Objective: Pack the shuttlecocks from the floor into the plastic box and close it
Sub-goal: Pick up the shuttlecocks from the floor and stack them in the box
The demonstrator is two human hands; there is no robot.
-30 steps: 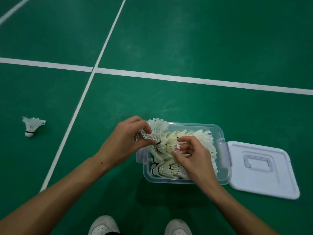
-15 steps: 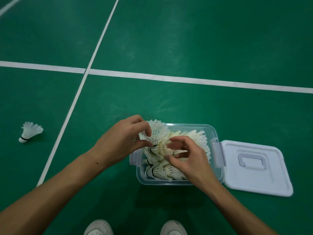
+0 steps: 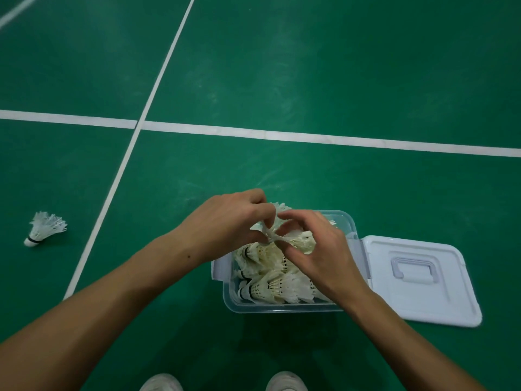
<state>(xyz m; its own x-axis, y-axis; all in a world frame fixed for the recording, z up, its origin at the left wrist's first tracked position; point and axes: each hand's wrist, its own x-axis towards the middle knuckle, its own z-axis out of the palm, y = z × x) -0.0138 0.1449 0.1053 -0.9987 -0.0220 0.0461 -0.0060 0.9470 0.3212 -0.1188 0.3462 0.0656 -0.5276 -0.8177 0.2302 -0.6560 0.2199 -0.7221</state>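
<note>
shoes [image 3: 222, 383]: toes only, cut off by the bottom edge
plastic box [image 3: 284, 307]: far rim hidden behind both hands' grip

Both hands, left [image 3: 225, 224] and right [image 3: 318, 249], pinch one shuttlecock [image 3: 269, 235] over the full, open box [image 3: 282, 307]. The lid [image 3: 423, 280] lies right; a stray shuttlecock [image 3: 45, 228] lies far left.
</note>
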